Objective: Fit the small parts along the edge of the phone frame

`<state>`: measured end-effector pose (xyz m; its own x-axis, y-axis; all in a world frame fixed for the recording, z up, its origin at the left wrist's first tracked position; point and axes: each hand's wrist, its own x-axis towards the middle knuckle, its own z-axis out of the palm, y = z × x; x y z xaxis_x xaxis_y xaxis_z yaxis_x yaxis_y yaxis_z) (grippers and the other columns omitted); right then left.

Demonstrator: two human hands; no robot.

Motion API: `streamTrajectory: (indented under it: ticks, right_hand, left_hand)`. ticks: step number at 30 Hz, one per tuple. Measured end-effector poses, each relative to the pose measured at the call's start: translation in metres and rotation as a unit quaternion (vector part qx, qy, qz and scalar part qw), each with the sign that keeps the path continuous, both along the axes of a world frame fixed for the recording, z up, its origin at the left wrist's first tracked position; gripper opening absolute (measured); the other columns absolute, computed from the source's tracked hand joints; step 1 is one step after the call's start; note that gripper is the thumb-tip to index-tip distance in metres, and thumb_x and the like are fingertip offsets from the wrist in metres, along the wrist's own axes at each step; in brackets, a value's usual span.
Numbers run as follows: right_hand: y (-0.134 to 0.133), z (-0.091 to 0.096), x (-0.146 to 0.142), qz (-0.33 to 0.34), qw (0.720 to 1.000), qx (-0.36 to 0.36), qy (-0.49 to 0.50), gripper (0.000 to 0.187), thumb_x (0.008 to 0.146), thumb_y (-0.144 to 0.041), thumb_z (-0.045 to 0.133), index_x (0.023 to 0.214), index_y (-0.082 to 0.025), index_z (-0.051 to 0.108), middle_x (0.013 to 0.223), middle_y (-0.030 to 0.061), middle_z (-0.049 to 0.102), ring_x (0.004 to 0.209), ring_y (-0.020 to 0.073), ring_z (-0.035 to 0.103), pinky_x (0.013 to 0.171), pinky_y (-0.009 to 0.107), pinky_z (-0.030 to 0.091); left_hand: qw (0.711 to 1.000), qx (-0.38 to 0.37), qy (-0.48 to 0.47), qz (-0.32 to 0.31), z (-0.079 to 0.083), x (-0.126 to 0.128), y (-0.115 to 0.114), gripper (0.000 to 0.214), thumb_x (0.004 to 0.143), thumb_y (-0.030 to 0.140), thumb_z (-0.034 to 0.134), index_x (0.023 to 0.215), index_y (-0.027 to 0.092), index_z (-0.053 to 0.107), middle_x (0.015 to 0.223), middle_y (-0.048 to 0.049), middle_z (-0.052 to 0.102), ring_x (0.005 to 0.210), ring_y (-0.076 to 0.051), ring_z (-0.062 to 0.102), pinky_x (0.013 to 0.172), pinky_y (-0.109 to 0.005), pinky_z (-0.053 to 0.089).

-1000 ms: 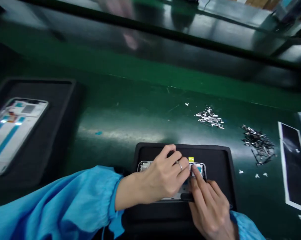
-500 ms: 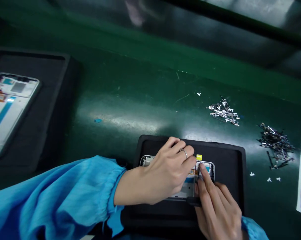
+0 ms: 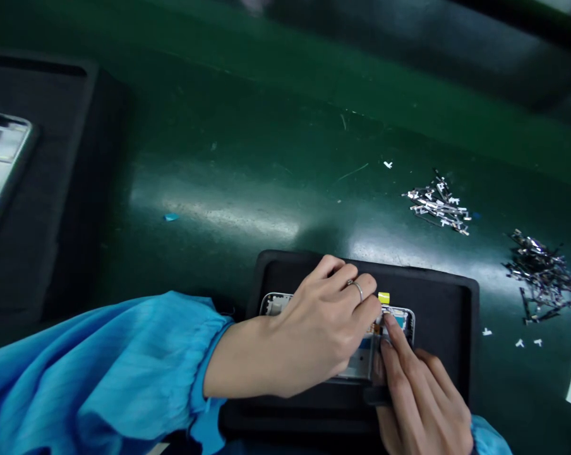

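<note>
An opened phone frame [image 3: 356, 363] with a silvery inside lies in a black tray [image 3: 441, 291]. My left hand [image 3: 309, 335], wearing a ring, arches over the phone with its fingers curled together. Its fingertips are hidden, so whatever they pinch does not show. From the lower right, my right hand [image 3: 418, 385] reaches in with index and middle fingers stretched out. The index fingertip rests on the phone's inside near its right end. Beside these fingers is a see-through strip with a dark end piece [image 3: 376, 396]. A yellow tab [image 3: 384, 297] sticks out beyond the phone's far edge.
Two piles of small metallic parts, one nearer [image 3: 439, 205] and one farther right [image 3: 541, 275], lie on the green table [image 3: 247, 158]. Small white pieces [image 3: 519, 343] are scattered nearby. Another black tray [image 3: 43, 158] at left holds a second phone frame [image 3: 1, 155]. A blue scrap [image 3: 170, 217] lies between.
The view has shifted a little, so the second phone frame now sits farther out at the left edge. Both hands keep nearly the same pose over the phone.
</note>
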<state>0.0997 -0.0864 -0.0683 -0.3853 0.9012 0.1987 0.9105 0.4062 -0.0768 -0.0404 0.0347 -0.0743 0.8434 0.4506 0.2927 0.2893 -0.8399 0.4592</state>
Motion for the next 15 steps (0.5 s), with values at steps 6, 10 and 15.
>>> streamTrajectory:
  ticks: [6, 10, 15]
  right_hand:
    - [0.0016, 0.0012, -0.0004, 0.002, 1.0, 0.005, -0.015, 0.022, 0.075, -0.008, 0.043, 0.09, -0.001, 0.057, 0.103, 0.0265, 0.055, 0.075, 0.0215, 0.062, 0.059, 0.03, 0.048]
    - [0.0017, 0.0034, 0.0017, 0.004, 1.0, -0.008, 0.01, 0.026, 0.073, -0.006, 0.04, 0.093, 0.0, 0.055, 0.104, 0.0274, 0.054, 0.076, 0.0217, 0.061, 0.06, 0.03, 0.048]
    - [0.0014, 0.0053, 0.0005, -0.029, 0.999, -0.02, 0.026, 0.027, 0.074, -0.004, 0.038, 0.095, -0.001, 0.054, 0.105, 0.0278, 0.054, 0.08, 0.023, 0.061, 0.062, 0.032, 0.047]
  left_hand:
    - [1.0, -0.01, -0.004, 0.0, 0.0004, 0.0006, 0.0001, 0.013, 0.073, 0.007, 0.038, 0.072, 0.01, 0.051, 0.072, -0.0052, 0.047, 0.063, -0.015, 0.037, 0.061, -0.031, 0.031]
    - [1.0, -0.009, -0.008, 0.002, 0.0015, 0.0013, -0.0006, 0.017, 0.074, 0.007, 0.037, 0.072, 0.009, 0.053, 0.071, -0.006, 0.047, 0.063, -0.015, 0.036, 0.06, -0.032, 0.031]
    - [0.999, 0.009, -0.035, 0.014, -0.0012, 0.003, -0.0024, 0.021, 0.078, 0.006, 0.036, 0.072, 0.008, 0.056, 0.068, -0.0062, 0.049, 0.063, -0.016, 0.037, 0.062, -0.033, 0.032]
